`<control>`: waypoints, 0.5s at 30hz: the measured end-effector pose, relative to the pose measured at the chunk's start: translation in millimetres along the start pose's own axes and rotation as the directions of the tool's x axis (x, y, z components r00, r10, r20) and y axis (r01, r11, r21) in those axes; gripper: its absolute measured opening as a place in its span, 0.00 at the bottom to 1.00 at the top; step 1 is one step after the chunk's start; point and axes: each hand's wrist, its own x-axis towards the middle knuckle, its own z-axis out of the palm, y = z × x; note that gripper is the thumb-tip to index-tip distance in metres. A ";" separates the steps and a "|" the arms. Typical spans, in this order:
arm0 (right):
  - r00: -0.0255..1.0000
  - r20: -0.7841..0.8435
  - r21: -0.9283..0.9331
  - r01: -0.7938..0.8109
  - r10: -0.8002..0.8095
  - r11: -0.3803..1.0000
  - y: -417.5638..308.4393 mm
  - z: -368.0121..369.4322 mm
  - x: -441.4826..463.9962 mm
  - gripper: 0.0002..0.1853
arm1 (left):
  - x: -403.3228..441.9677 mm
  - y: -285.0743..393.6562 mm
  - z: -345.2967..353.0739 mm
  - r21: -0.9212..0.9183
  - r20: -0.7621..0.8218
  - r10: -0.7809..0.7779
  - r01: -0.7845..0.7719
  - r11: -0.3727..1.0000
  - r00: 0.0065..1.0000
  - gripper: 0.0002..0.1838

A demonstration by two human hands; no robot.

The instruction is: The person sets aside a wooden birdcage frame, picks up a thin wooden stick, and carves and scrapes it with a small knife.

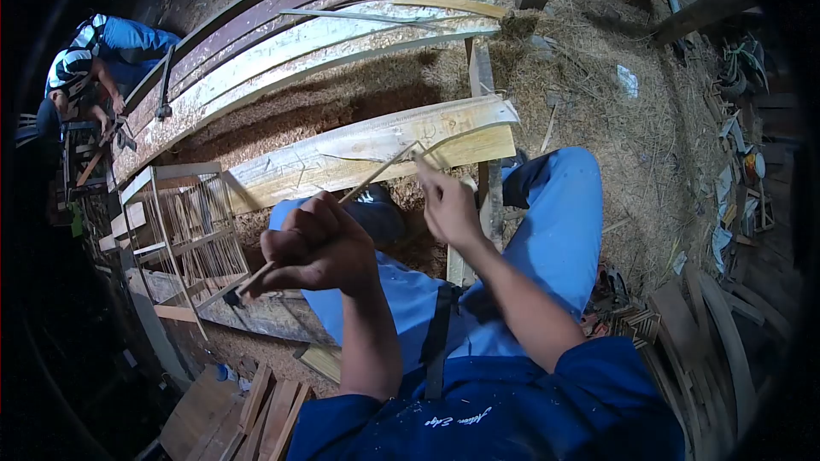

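My left hand [318, 246] is closed in a fist around a thin wooden stick [373, 177], which slants up and right past the knuckles. Its lower end comes out below the fist near a slatted wooden frame [175, 230]. Close to the stick's upper end, my right hand [450, 209] has its fingers curled in and the foremost fingertips at the tip; they appear to pinch it. Behind this tip lies a pale wooden plank [461, 124] with a wavy split along it. The palm sides of both hands are hidden.
Long boards [342, 38] covered in shavings stretch across the back. At the far left, another person [81, 72] bends over the boards' end. Offcuts [700, 333] pile up at the right, and more wood pieces [269, 414] lie at the lower left.
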 end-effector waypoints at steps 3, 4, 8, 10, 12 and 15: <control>0.995 -0.016 -0.064 -0.095 0.095 0.993 -1.4 -3.6 11.0 0.20 | 0.0 3.3 6.5 0.191 -0.204 -0.005 0.045 0.981 0.979 0.37; 0.998 -0.016 -0.004 0.060 -0.060 0.998 -6.9 -0.6 1.4 0.20 | 0.8 1.9 8.1 0.197 -0.191 0.006 0.033 0.980 0.982 0.37; 0.999 0.022 -0.007 0.043 -0.043 0.999 -5.9 1.7 -5.0 0.20 | 3.3 2.6 11.6 0.289 -0.245 0.036 0.038 0.956 0.969 0.37; 0.990 0.015 -0.118 -0.139 0.142 0.983 -3.1 -8.7 15.4 0.22 | 5.2 2.4 9.3 0.303 -0.229 0.031 0.041 0.952 0.973 0.37; 1.000 0.018 -0.095 -0.013 0.015 0.995 -10.7 -7.1 3.4 0.22 | 4.9 3.0 9.9 0.240 -0.187 0.009 0.037 0.970 0.982 0.37; 0.972 -0.057 -0.027 0.228 -0.230 0.973 -1.9 6.1 -9.9 0.21 | 1.3 2.9 4.9 0.209 -0.139 -0.006 0.035 0.977 0.990 0.36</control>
